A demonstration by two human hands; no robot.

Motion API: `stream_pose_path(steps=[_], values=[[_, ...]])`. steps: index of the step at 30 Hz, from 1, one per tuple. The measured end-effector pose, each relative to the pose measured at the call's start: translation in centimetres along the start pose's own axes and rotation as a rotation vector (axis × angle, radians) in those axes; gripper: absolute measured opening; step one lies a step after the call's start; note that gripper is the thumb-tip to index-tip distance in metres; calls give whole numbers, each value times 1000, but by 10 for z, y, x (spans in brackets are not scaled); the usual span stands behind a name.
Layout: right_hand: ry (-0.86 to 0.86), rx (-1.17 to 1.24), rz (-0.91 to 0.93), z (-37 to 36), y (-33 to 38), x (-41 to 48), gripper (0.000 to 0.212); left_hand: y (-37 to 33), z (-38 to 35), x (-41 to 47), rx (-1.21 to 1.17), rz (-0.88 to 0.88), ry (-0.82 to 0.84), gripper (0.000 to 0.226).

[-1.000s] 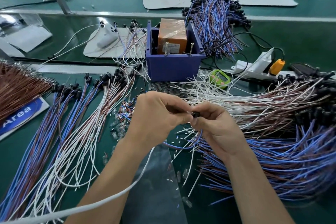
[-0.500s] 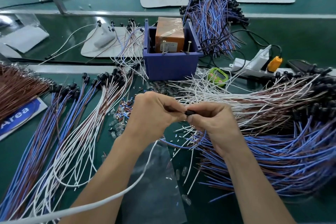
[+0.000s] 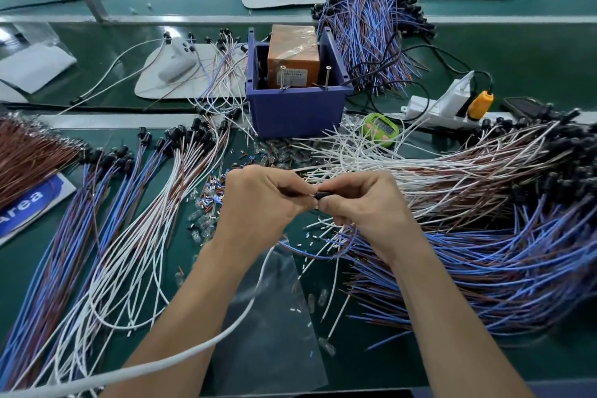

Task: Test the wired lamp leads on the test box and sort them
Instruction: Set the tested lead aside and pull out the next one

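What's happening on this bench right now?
A person pinches a small black lamp socket between the fingertips of the left hand and right hand, over the green bench top. A blue-and-brown wire lead loops below the right hand. The blue plastic test box with two upright metal pins stands behind, untouched. A tangled pile of leads lies to the right, straighter rows of leads to the left.
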State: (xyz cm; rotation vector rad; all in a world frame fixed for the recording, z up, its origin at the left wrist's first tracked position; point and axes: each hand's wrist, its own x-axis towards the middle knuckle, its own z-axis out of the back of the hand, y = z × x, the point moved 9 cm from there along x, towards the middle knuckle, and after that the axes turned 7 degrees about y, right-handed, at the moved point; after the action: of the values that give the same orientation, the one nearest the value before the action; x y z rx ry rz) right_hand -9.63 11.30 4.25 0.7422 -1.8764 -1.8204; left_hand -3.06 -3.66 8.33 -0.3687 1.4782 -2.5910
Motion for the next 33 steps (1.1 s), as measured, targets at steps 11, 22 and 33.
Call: stream_pose_path(steps=[11,22,33], values=[[17,14,-53,5,-6,2,27,18,-10,-3,-222,123,29,19],[-10,-12,-9,3,-11,5,28,19,-10,0,-121,95,55,17],[6,-86,-80,8,-18,10,26,47,-22,-6,-290,226,-25,24]])
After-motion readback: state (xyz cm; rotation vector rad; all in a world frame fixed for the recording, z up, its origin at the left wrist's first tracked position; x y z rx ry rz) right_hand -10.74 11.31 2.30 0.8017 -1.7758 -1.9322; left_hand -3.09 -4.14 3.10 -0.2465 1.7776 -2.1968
